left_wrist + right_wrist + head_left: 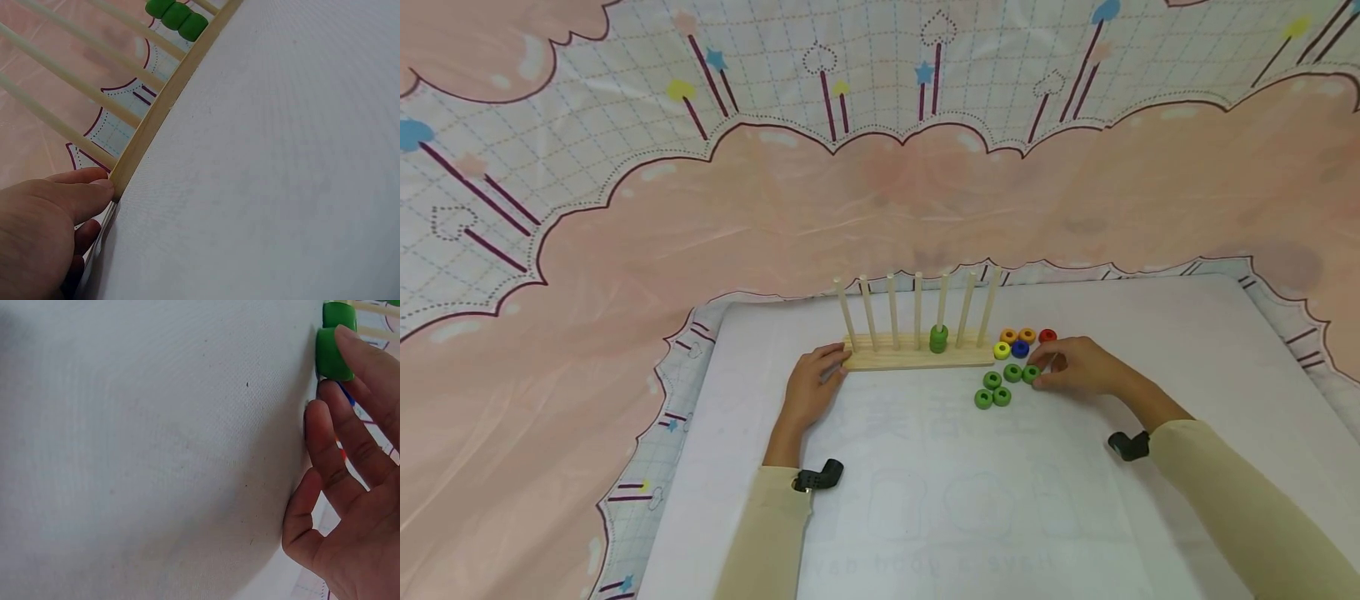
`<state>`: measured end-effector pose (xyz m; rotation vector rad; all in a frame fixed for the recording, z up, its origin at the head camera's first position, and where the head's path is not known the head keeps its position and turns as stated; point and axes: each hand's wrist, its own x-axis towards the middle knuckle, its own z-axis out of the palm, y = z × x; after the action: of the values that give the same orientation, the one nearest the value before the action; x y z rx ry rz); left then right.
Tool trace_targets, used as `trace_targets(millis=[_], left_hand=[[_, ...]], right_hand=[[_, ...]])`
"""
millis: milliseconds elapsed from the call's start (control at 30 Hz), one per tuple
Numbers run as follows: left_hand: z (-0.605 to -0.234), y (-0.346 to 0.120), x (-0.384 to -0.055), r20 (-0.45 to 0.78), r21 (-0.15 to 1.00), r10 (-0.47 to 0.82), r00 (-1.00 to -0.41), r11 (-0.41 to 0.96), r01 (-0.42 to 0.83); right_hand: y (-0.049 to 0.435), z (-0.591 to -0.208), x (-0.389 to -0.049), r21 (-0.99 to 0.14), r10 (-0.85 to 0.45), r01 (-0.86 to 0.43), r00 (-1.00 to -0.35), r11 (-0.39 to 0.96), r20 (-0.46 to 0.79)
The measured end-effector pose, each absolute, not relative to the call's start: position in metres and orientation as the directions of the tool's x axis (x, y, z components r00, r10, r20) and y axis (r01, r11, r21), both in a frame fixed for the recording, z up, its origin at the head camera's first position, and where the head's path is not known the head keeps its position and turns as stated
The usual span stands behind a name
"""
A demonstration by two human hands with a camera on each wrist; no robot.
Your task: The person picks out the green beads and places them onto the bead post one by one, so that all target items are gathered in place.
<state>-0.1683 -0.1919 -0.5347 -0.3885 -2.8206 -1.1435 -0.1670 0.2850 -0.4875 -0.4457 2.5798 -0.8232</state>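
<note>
A light wooden peg stand (917, 358) with several upright pegs stands on the white table. Three green beads (177, 17) are stacked on one of its pegs. At the stand's left end, my left hand (811, 385) grips the base, with the thumb on its front edge in the left wrist view. My right hand (1078, 367) has thumb and fingers around a green bead (334, 355) on the table, at the right of a group of loose green beads (992, 380). The other fingers of that hand are loosely bent near the tabletop.
Behind the loose green beads lie orange beads (1027, 335), a red bead (1048, 335), a yellow bead (1002, 350) and a blue bead (1020, 349). The white table (940, 492) ends just behind the stand, where a patterned pink and white cloth (925, 200) hangs.
</note>
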Motion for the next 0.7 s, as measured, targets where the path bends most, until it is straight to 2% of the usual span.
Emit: trace_targets(millis=[500, 700], left_hand=[[-0.536, -0.192, -0.169, 0.158, 0.666, 0.211, -0.965, 0.699, 0.262], [-0.536, -0.193, -0.169, 0.161, 0.667, 0.213, -0.964, 0.696, 0.265]], right_hand=[[0.286, -0.481, -0.164, -0.605, -0.391, -0.161, -0.88, 0.78, -0.269], [0.288, -0.47, -0.166, -0.603, -0.412, -0.204, -0.882, 0.771, -0.228]])
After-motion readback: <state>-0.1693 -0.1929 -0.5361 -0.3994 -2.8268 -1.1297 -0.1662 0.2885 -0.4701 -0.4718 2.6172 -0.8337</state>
